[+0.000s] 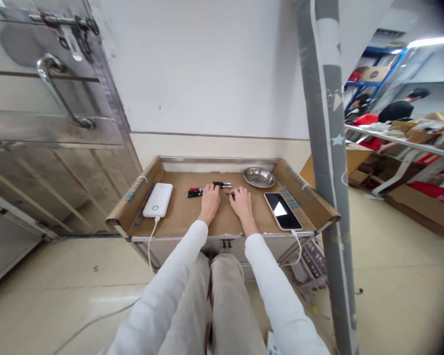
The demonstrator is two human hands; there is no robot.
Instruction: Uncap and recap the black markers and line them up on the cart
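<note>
**Both hands flat among the pens, mid-counter**

From my end, the left hand (209, 198) lies palm down with fingers loosely spread at the middle of the counter (177, 217), holding nothing. Its fingertips meet the right ends of the red and black pens (195, 192). These lie side by side, long axis running left to right, nearly parallel to the far edge. I cannot tell which end is the tip.

A single pen (222, 184) lies just beyond the fingertips on the same axis.

The right hand (241, 201) rests palm down just beside. A small dark piece (229, 194) pokes out leftward from its thumb side, and I cannot tell whether it is pinched.

A steel bowl (259, 177) sits toward the far right corner, a phone (283, 211) by the right edge, and a power bank (158, 199) by the left.
</note>
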